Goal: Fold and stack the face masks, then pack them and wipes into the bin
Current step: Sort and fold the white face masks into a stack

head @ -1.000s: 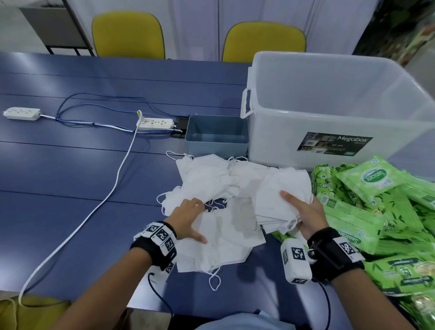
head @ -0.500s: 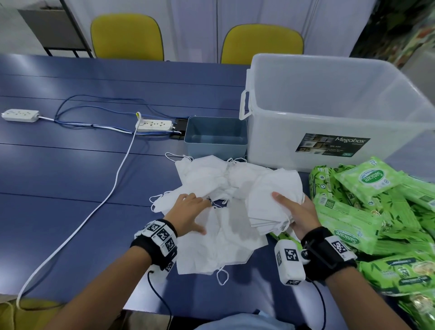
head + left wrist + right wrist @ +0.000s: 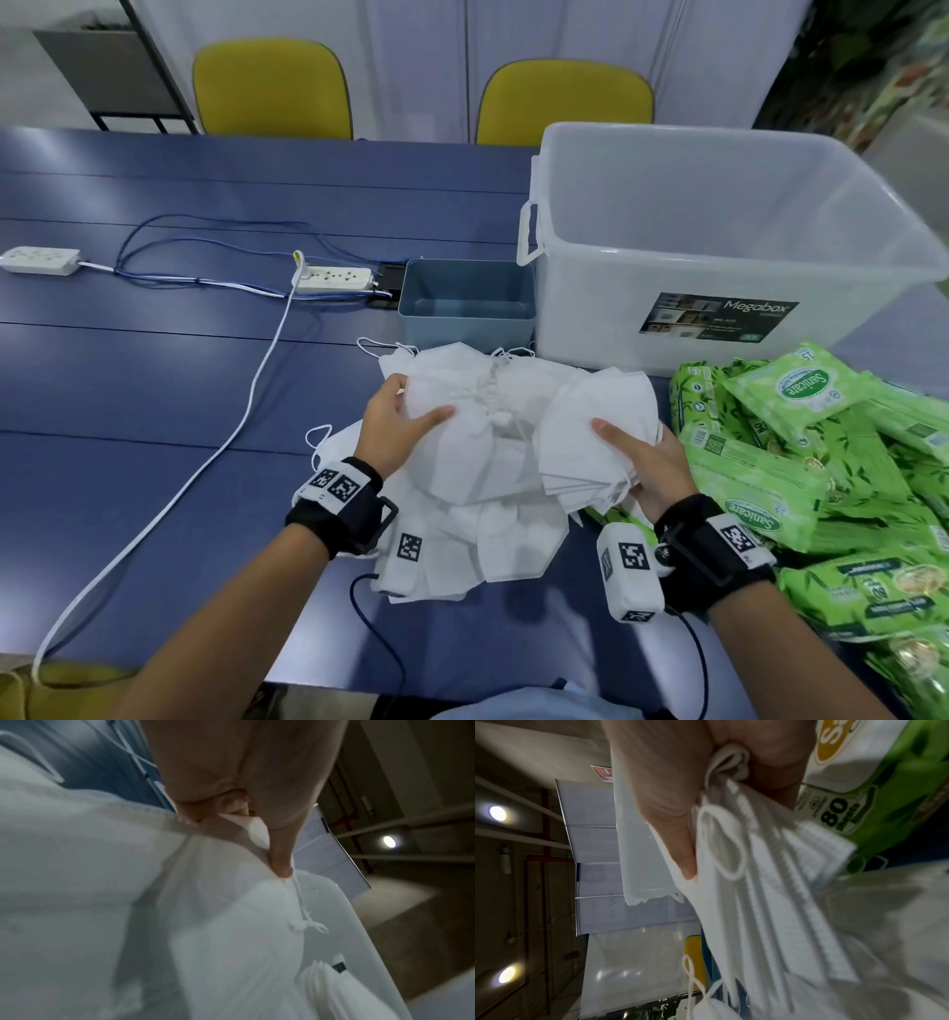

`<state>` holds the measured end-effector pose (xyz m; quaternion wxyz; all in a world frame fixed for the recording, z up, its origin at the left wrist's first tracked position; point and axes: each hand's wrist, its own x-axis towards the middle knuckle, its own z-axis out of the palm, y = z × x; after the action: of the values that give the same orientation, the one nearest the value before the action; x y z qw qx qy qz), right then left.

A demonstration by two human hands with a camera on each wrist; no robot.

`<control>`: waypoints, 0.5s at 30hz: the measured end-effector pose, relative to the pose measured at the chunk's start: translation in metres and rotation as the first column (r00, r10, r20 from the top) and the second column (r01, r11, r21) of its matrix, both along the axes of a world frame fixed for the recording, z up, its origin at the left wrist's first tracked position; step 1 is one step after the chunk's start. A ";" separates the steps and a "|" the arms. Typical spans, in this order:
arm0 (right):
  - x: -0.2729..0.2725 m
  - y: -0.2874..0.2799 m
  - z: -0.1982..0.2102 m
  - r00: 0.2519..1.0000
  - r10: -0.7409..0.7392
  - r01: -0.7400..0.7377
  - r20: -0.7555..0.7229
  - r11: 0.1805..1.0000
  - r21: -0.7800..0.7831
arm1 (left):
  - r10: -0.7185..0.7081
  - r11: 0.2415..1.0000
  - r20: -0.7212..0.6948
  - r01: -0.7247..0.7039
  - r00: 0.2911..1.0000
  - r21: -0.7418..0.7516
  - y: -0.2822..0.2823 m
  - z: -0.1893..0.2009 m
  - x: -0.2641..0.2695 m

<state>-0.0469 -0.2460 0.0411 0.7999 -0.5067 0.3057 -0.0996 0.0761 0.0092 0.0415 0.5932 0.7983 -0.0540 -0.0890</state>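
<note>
White face masks (image 3: 477, 534) lie in a loose pile on the blue table in front of me. My left hand (image 3: 398, 426) pinches one lifted mask (image 3: 462, 437) by its edge, thumb on top; the left wrist view shows the mask (image 3: 128, 902) caught between thumb and fingers. Over at the right my right hand (image 3: 642, 457) grips a stack of folded masks (image 3: 595, 431), which the right wrist view shows as layered edges with ear loops (image 3: 770, 882). Green wipe packs (image 3: 821, 462) are heaped at the right. The big clear bin (image 3: 719, 267) stands behind them.
A small blue-grey tub (image 3: 464, 303) sits left of the bin. Two power strips (image 3: 334, 277) with blue and white cables (image 3: 246, 406) cross the table's left half. Two yellow chairs (image 3: 272, 87) stand beyond the far edge.
My left hand has left the flat masks near me, moved forward and lifted one mask from the pile. The right hand with its folded stack has hardly moved.
</note>
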 end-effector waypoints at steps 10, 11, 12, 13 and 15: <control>0.001 -0.002 -0.001 1.000 0.004 -0.005 0.026 1.000 0.013 | 0.070 0.887 -0.308 -0.201 0.949 -0.415 -0.008 0.011 -0.002; 0.002 -0.002 -0.002 1.000 0.000 0.000 0.028 1.000 0.000 | 0.052 0.861 -0.338 -0.213 0.940 -0.461 -0.010 0.014 -0.002; 0.005 -0.002 -0.003 1.000 -0.016 0.016 0.026 1.000 -0.017 | 0.030 0.837 -0.362 -0.222 0.932 -0.501 -0.011 0.016 -0.001; 0.006 -0.001 -0.004 0.999 -0.038 0.039 0.023 0.998 -0.046 | 0.013 0.823 -0.382 -0.227 0.924 -0.521 -0.013 0.018 0.000; 0.010 0.000 -0.006 0.999 -0.035 0.041 0.040 0.990 -0.138 | -0.006 0.816 -0.417 -0.236 0.909 -0.528 -0.017 0.022 0.000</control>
<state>-0.0368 -0.2463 0.0353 0.7662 -0.5532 0.2927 -0.1453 0.0762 -0.0075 0.0633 0.8057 0.5519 0.0938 -0.1933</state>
